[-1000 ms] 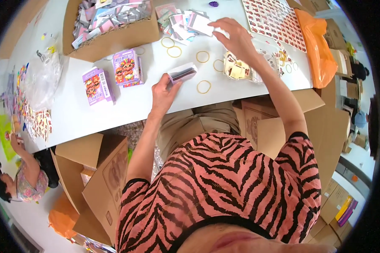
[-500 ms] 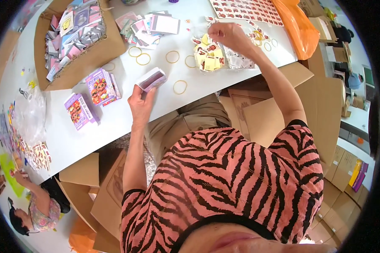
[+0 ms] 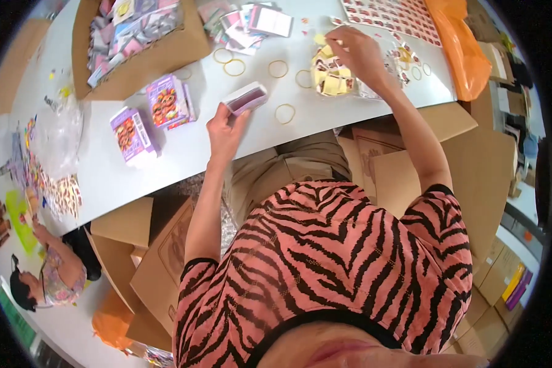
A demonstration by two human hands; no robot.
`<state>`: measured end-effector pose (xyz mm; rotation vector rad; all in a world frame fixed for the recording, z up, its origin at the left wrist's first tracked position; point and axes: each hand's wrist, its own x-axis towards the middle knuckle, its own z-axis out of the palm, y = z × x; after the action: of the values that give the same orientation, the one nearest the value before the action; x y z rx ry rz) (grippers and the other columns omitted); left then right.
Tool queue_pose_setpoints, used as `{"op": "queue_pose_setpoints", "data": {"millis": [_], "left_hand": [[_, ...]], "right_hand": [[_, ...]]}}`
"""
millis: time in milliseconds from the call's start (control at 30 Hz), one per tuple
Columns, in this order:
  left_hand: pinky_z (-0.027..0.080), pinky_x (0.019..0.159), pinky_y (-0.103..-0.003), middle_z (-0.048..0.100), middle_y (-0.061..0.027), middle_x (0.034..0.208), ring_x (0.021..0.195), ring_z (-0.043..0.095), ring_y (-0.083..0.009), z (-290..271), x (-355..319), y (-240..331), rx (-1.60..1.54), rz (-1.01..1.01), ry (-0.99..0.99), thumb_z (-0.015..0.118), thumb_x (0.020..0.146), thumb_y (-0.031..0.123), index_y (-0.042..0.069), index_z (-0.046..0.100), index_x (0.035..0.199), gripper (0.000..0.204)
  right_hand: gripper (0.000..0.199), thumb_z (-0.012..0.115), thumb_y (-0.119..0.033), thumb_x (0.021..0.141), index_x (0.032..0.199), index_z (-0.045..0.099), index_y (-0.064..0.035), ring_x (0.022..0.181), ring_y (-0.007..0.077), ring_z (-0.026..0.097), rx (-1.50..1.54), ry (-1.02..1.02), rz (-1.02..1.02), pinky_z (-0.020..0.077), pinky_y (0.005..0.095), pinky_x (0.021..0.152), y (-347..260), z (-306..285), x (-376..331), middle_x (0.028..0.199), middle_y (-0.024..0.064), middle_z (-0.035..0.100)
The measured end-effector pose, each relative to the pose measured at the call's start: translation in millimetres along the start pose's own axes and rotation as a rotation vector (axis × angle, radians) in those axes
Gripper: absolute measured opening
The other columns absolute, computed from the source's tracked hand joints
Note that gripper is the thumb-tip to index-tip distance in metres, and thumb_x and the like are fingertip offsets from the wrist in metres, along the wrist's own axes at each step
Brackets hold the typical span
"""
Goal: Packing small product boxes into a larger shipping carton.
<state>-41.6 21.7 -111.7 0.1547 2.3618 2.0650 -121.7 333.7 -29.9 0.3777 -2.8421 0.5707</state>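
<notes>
My left hand [image 3: 227,136] grips a small open carton [image 3: 246,99], white outside and mauve inside, tilted above the table near its front edge. Its open end shows no contents that I can make out. Over a pile of small yellow printed packets [image 3: 334,78] hovers my right hand [image 3: 360,56], its fingers drawn together at the far side of the pile. Whatever those fingertips hold, if anything, is hidden. Left of my left hand, a purple printed carton [image 3: 129,136] stands beside a short stack of similar purple cartons [image 3: 167,103].
A cardboard box [image 3: 156,64] full of small packets stands at the back left. Loose cards [image 3: 270,21], rubber bands [image 3: 284,113], a sticker sheet [image 3: 392,18] and an orange plastic bag [image 3: 457,55] lie on the table. Another person [image 3: 55,273] works at the far left.
The whole view has shifted, so the table sits further right and higher. My right hand stays by the yellow packets, its fingers more curled; my left hand still holds the carton.
</notes>
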Motion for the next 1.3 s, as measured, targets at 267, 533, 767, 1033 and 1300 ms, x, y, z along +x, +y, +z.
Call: {"op": "queue_pose_setpoints", "data": {"millis": [267,533,767,1033,1300], "left_hand": [[0.048,0.070,-0.024,0.068,-0.0075,0.087,0.074,0.056,-0.0073,0.7,-1.1,4.7,0.006,0.046,-0.029,0.066,0.083,0.004,-0.001,0.058,0.097,0.017],[0.048,0.065,-0.025,0.065,-0.0092,0.079,0.068,0.055,-0.0101,-1.5,1.6,1.4,0.063,0.071,-0.039,0.067,0.081,0.004,-0.001,0.055,0.091,0.016],[0.050,0.069,-0.027,0.067,-0.0088,0.080,0.074,0.062,-0.0133,0.3,2.4,11.9,0.093,0.075,-0.024,0.070,0.079,0.006,-0.002,0.055,0.093,0.022],[0.039,0.099,-0.037,0.052,-0.0156,0.127,0.117,0.051,-0.0265,-3.3,-1.0,40.0,0.085,0.295,0.178,0.074,0.074,0.012,0.000,0.045,0.126,0.061],[0.049,0.082,-0.035,0.062,-0.0145,0.110,0.099,0.060,-0.0273,19.2,1.8,119.1,0.215,0.388,0.120,0.075,0.073,0.009,0.001,0.059,0.113,0.043]], "right_hand": [[0.010,0.068,-0.006,0.079,0.088,0.066,-0.0047,0.099,0.0262,0.058,0.417,-0.032,-0.513,0.0478,0.0350,0.085,-113.9,-18.5,5.3,0.104,0.0043,0.063],[0.009,0.066,-0.007,0.080,0.088,0.065,-0.0046,0.100,0.0248,0.058,0.373,-0.058,-0.608,0.0485,0.0348,0.083,-124.2,16.5,12.9,0.105,0.0041,0.062],[0.016,0.057,-0.013,0.091,0.097,0.064,0.0001,0.084,0.0075,0.059,0.800,-0.363,-0.020,0.0467,0.0238,0.075,-116.7,5.3,16.4,0.085,0.0015,0.065],[0.020,0.054,-0.017,0.094,0.099,0.063,0.0001,0.079,0.0059,0.057,1.024,-0.338,0.136,0.0469,0.0223,0.072,-110.2,-18.6,13.0,0.085,0.0019,0.064],[0.022,0.052,-0.019,0.095,0.101,0.063,-0.0016,0.081,0.0063,0.059,1.353,-0.390,0.156,0.0498,0.0239,0.073,-131.9,-38.7,2.9,0.088,0.0015,0.065]]}}
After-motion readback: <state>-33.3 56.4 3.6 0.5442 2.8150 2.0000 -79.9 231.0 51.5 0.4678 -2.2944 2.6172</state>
